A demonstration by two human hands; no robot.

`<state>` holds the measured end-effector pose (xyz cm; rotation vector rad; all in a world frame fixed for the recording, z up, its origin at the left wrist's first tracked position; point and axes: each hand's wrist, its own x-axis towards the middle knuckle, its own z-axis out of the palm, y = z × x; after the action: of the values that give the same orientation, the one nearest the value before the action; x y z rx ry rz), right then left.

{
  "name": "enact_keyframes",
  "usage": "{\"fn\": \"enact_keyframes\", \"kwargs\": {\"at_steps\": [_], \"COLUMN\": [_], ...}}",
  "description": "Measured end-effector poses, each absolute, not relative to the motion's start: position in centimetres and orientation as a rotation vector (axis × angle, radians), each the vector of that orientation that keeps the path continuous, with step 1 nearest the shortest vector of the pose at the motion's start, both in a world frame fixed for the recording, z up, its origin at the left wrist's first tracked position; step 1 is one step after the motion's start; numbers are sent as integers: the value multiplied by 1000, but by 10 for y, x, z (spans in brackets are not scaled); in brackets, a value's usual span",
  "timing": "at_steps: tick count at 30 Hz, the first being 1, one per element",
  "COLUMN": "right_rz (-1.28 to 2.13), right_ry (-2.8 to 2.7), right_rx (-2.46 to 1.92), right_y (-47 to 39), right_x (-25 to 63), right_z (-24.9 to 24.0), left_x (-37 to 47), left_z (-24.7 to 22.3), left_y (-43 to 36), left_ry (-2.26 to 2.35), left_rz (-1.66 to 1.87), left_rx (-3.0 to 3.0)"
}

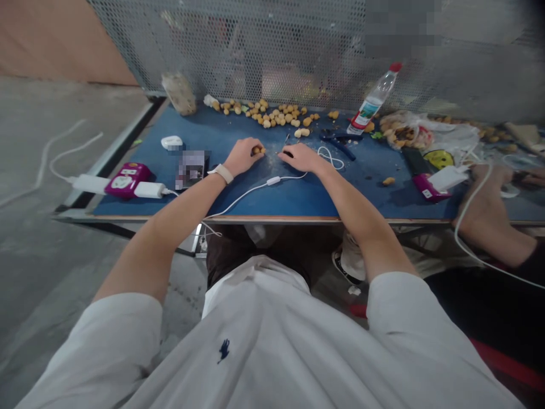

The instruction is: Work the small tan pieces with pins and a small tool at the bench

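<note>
My left hand [247, 155] is closed around a small tan nut-like piece [257, 150] above the blue tabletop [289, 199]. Just to its right, my right hand [298, 156] has its fingers curled together; a small dark thing shows at the fingertips, too small to name. The hands are apart, with pale dust on the table between them. Beyond them lies a long heap of tan nut-like pieces [279, 116] by the mesh screen. A blue-handled tool [343, 145] rests to the right of my right hand, next to a white cable [330, 156].
A bottle [370, 108] and a plastic bag [409, 130] stand at the back right, a bag [179, 94] at the back left. Purple power strips [128, 180], a phone [191, 169] and a white case [171, 142] lie left. Another person's arm [489, 210] rests at the right.
</note>
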<state>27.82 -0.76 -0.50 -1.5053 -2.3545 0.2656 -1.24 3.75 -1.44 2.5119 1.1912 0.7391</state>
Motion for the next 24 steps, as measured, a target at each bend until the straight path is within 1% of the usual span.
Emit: {"fn": "enact_keyframes", "kwargs": {"at_steps": [5, 15, 24], "right_rz": [269, 376, 315], "right_ry": [-2389, -2433, -2431], "right_rx": [-1529, -1509, -1559], "right_y": [-5, -6, -7], "right_x": [281, 277, 280], "right_z": [-10, -3, -3], "left_x": [-10, -9, -6], "left_z": [-12, -21, -23], "left_y": [33, 38, 37], "left_ry": [1171, 1098, 1077], "left_rz": [657, 642, 739], "left_rx": [2517, 2582, 2486]}}
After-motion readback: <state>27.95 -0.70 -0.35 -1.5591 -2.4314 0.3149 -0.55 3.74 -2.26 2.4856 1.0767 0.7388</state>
